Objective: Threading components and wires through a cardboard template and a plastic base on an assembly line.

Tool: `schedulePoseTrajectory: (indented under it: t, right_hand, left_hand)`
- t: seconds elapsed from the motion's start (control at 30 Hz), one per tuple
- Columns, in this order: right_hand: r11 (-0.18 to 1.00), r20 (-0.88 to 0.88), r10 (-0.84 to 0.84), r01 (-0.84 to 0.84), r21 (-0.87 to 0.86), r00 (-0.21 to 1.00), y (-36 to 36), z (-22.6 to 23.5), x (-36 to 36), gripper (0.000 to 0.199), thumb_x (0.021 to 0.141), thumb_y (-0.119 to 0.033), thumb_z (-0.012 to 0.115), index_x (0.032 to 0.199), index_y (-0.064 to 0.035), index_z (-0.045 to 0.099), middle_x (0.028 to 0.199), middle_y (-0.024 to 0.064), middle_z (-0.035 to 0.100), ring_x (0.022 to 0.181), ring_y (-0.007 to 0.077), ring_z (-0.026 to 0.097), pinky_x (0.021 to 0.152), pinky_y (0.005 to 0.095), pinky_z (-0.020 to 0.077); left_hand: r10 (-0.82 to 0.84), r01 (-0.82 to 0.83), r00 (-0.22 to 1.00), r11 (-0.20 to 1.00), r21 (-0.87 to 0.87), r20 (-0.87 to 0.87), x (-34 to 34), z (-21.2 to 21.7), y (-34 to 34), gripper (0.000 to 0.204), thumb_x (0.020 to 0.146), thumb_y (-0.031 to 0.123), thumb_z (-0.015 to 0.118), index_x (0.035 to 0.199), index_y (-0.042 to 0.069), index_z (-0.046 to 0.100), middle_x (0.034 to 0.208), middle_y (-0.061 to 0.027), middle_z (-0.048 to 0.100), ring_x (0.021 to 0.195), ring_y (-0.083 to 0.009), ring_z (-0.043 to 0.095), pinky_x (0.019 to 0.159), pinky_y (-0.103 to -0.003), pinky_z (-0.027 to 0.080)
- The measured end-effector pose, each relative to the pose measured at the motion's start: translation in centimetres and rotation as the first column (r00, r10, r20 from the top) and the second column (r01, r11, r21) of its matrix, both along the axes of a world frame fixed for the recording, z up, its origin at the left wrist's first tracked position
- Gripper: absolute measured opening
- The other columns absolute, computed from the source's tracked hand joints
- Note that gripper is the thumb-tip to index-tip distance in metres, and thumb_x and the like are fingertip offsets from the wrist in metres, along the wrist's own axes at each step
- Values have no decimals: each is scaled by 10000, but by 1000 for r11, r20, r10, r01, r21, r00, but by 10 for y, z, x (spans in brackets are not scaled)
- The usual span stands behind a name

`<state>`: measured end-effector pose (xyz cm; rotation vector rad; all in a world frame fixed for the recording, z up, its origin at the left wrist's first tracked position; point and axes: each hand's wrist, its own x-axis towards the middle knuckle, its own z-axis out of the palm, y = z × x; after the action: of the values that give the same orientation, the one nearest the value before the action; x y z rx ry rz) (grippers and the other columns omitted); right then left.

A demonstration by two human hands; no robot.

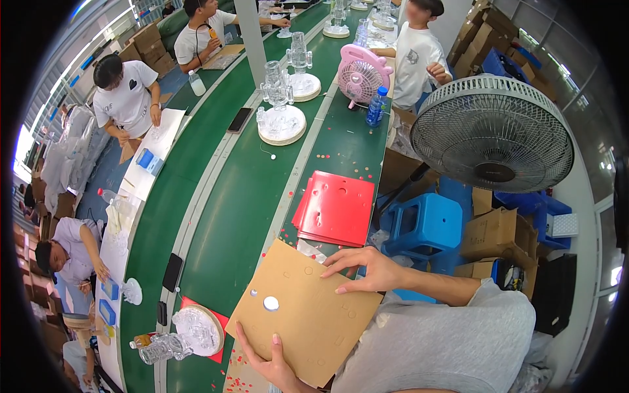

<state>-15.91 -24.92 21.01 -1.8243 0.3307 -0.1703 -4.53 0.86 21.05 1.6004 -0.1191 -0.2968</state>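
Note:
A tan die-cut card sheet (308, 321) lies tilted at the table's near edge, against my grey shirt. It bears several small round and square outlines, and two spots show pale like holes. My left hand (272, 363) rests on its lower left edge, thumb and fingers spread. Across the upper right edge reaches my right hand (367, 272), with its fingers apart and touching the surface. Just beyond the sheet is a stack of red sheets (337, 209) with cut-outs. What lies under the tan sheet is hidden.
Clear plastic assemblies on round bases (282, 124) stand along the green table (223, 216). Red and tan bits lie scattered near my hands. Phones, a pink fan (363, 69) and a blue bottle (377, 108) are farther off. A large fan (495, 134) and blue stool (426, 223) stand right; several co-workers sit around.

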Motion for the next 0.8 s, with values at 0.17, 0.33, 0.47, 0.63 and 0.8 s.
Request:
schedulePoseTrajectory:
  t: [0.17, 0.33, 0.47, 0.63, 0.8]
  right_hand:
    - [1000, 18, -3, 3, 9, 1000, 1, -3, 0, 403, 826, -194, 820, 1223, -188, 745, 1327, 67, 662, 1042, 143, 690, 829, 292, 549]
    - [1000, 23, 3, -3, -4, 1000, 1, -3, 0, 403, 826, -201, 823, 1221, -188, 745, 1312, 63, 668, 1031, 140, 689, 813, 285, 545]
    - [1000, 29, 5, -5, -8, 1000, 0, -2, -1, 401, 825, -205, 825, 1217, -188, 746, 1301, 58, 671, 1019, 137, 688, 803, 282, 541]
    - [1000, 33, 4, -5, 3, 999, 1, -3, -1, 396, 828, -202, 821, 1217, -184, 745, 1299, 57, 670, 1013, 135, 683, 801, 281, 539]
    - [1000, 27, 3, -4, 16, 1000, 1, -4, -1, 393, 832, -197, 817, 1218, -179, 743, 1299, 58, 670, 1014, 137, 680, 797, 281, 535]
  left_hand:
    - [-15, 15, 1000, 1000, 12, 23, 0, 1, 0, 749, 839, -68, 606, 1551, 25, 393, 1583, -170, 390, 1403, -267, 429, 1172, -384, 323]
    - [-11, 11, 1000, 1000, 8, 23, -1, 1, 0, 746, 839, -83, 592, 1550, 24, 393, 1586, -167, 387, 1403, -266, 429, 1171, -382, 324]
    - [-7, 7, 1000, 1000, 5, 17, -1, -1, 1, 743, 840, -89, 587, 1549, 29, 397, 1581, -163, 394, 1393, -259, 439, 1158, -376, 343]
    - [-10, 10, 1000, 1000, 5, 10, -1, -1, 3, 747, 836, -96, 585, 1549, 31, 399, 1573, -168, 400, 1374, -257, 455, 1143, -369, 362]
    - [-11, 11, 1000, 1000, 2, 14, -1, -2, 2, 753, 832, -102, 584, 1549, 30, 398, 1567, -178, 403, 1364, -261, 465, 1137, -366, 369]
